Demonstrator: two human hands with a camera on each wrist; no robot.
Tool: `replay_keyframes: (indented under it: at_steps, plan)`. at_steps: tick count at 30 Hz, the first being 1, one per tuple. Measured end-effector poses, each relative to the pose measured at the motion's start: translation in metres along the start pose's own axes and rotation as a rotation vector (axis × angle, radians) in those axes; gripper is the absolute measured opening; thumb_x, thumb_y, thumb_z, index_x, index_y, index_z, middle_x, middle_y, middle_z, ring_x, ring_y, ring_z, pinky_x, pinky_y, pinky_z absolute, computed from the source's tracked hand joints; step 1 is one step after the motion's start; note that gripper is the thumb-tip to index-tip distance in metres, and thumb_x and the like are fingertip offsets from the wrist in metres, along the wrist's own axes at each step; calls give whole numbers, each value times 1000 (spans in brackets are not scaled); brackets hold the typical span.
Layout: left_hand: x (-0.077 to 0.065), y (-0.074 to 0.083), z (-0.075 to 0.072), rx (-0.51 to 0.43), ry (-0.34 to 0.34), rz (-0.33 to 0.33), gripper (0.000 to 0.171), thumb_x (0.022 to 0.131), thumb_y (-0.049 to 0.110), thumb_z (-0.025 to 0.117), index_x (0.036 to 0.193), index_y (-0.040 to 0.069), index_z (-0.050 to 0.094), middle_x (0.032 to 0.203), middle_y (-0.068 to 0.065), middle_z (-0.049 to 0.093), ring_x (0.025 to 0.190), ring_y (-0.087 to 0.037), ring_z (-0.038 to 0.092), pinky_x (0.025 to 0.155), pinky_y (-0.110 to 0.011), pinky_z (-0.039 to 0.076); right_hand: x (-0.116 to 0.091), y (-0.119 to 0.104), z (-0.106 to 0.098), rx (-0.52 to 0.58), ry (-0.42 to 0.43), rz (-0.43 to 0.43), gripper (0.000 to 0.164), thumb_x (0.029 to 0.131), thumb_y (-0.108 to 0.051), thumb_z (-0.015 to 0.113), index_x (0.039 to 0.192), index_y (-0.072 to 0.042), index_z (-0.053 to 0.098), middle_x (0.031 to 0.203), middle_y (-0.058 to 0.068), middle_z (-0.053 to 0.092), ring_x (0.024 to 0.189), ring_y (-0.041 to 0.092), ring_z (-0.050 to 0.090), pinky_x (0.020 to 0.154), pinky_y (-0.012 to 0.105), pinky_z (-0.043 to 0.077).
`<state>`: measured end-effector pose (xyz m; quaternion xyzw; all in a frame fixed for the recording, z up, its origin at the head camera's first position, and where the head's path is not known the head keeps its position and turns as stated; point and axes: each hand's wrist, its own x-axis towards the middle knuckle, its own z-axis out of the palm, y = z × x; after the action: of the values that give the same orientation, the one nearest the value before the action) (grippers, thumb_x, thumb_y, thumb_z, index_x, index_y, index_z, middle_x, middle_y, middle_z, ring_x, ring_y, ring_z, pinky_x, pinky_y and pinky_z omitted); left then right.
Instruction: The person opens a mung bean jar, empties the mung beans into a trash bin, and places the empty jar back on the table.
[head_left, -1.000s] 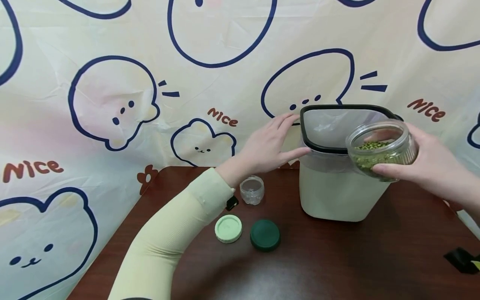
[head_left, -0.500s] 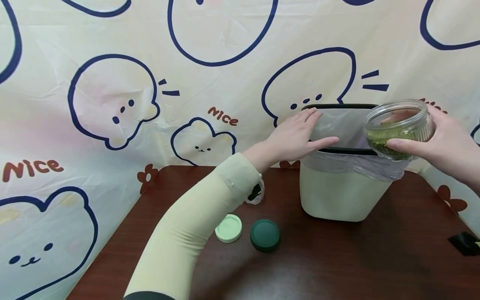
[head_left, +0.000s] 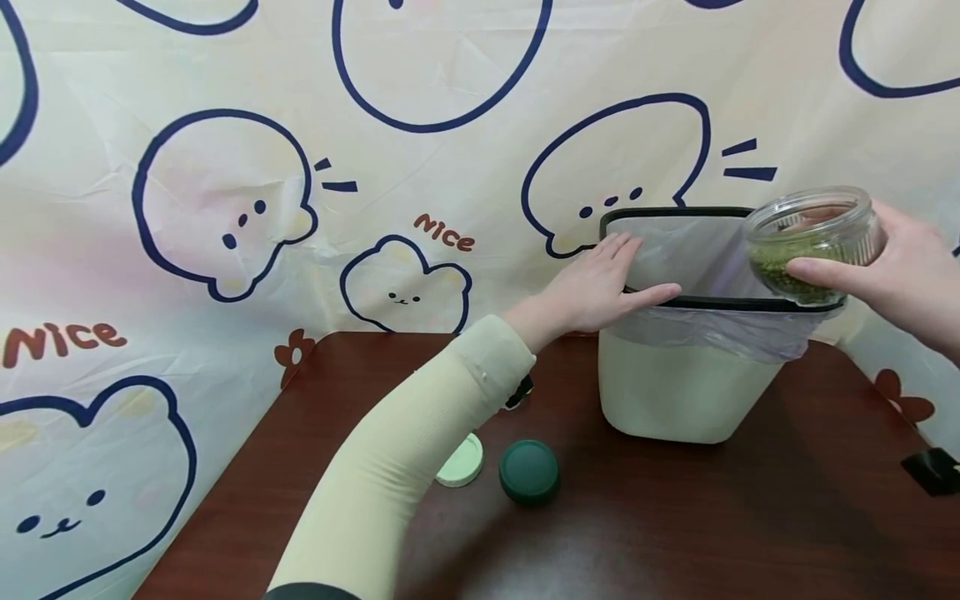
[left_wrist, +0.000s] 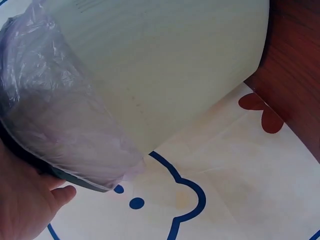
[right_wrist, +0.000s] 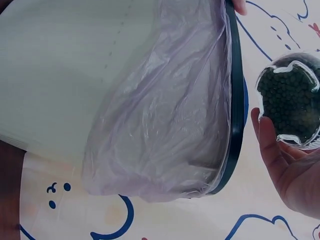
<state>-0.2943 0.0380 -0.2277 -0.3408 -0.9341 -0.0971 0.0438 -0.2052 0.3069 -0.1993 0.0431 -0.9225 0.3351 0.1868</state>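
Observation:
My right hand grips a clear ribbed jar, partly filled with small green beans, from its right side. The jar is tilted a little leftward and overlaps the right end of the bin's rim in the head view. From the right wrist, the beans show through the jar's bottom. My left hand, fingers straight and thumb spread, rests at the left end of the dark rim. The bin is pale green and lined with a translucent bag folded over its edge.
A dark green lid lies on the brown table in front of the bin. Beside it is a light green lid, partly behind my left sleeve. A cartoon-printed sheet hangs close behind. A black object sits at the right.
The jar in my right hand has risen and shifted right. My left hand has moved right onto the bin's rim, and its sleeve now hides the small clear jar on the table.

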Motion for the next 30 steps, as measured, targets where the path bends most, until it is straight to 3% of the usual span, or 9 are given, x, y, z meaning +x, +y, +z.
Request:
replay_keyframes:
  at_steps: [2, 9, 13, 17, 19, 23, 25, 28, 30]
  plan:
    - [1, 1, 0, 11, 5, -3, 92, 91, 76, 29, 156, 13, 17, 161, 0, 15, 146, -9, 6, 114, -22, 5, 3, 0, -2, 7, -2, -2, 74, 89, -31, 72, 148, -6, 33, 127, 20, 45, 86, -7, 40, 59, 10, 33]
    - [1, 1, 1, 2, 29, -18, 90, 91, 75, 29, 156, 14, 17, 161, 1, 16, 146, -9, 5, 113, -20, 4, 15, 0, -11, 47, -2, -29, 66, 89, -29, 72, 143, -9, 40, 105, -20, 48, 86, -10, 45, 63, 9, 34]
    - [1, 2, 3, -43, 26, -23, 90, 91, 74, 31, 156, 14, 17, 161, 1, 16, 146, -8, 4, 112, -18, 2, 20, 3, -12, 15, -12, -17, 72, 90, -32, 70, 147, -6, 35, 122, 4, 53, 88, -8, 42, 68, 14, 35]
    - [1, 3, 4, -58, 21, -25, 90, 91, 74, 32, 156, 14, 17, 161, 1, 15, 146, -8, 4, 111, -17, 1, 24, 5, -13, -25, -44, 4, 77, 93, -36, 66, 151, -5, 27, 137, 30, 41, 95, 0, 40, 85, 36, 40]
    - [0, 3, 4, -60, 21, -25, 89, 91, 74, 33, 156, 14, 17, 161, 1, 15, 146, -9, 4, 111, -17, 0, 27, 6, -14, -13, -66, -2, 77, 94, -35, 65, 152, -4, 25, 138, 31, 39, 101, 8, 43, 89, 44, 39]
    - [1, 3, 4, -61, 26, -27, 89, 91, 73, 33, 156, 15, 17, 161, 1, 15, 146, -8, 4, 111, -17, 0, 38, 8, -20, 13, -89, -26, 73, 93, -31, 65, 151, -5, 28, 134, 20, 44, 102, 12, 44, 85, 28, 40]
    - [1, 3, 4, -60, 29, -29, 89, 91, 73, 34, 156, 15, 17, 161, 1, 15, 146, -8, 4, 111, -17, 1, 44, 7, -23, 3, -97, -36, 73, 93, -31, 65, 150, -3, 28, 134, 22, 43, 106, 17, 46, 85, 29, 41]
    - [1, 4, 4, -56, 31, -30, 88, 92, 73, 34, 156, 15, 18, 160, 1, 16, 146, -8, 5, 111, -17, 1, 50, 5, -27, -30, -131, -26, 78, 95, -33, 62, 151, 2, 21, 139, 36, 34, 117, 44, 38, 93, 61, 37]
    - [1, 4, 4, -51, 33, -30, 88, 92, 73, 34, 156, 16, 18, 160, 2, 17, 146, -8, 6, 111, -17, 2, 54, 4, -30, -57, -147, -16, 79, 95, -35, 59, 150, 5, 19, 136, 41, 33, 108, 53, 38, 80, 68, 40]
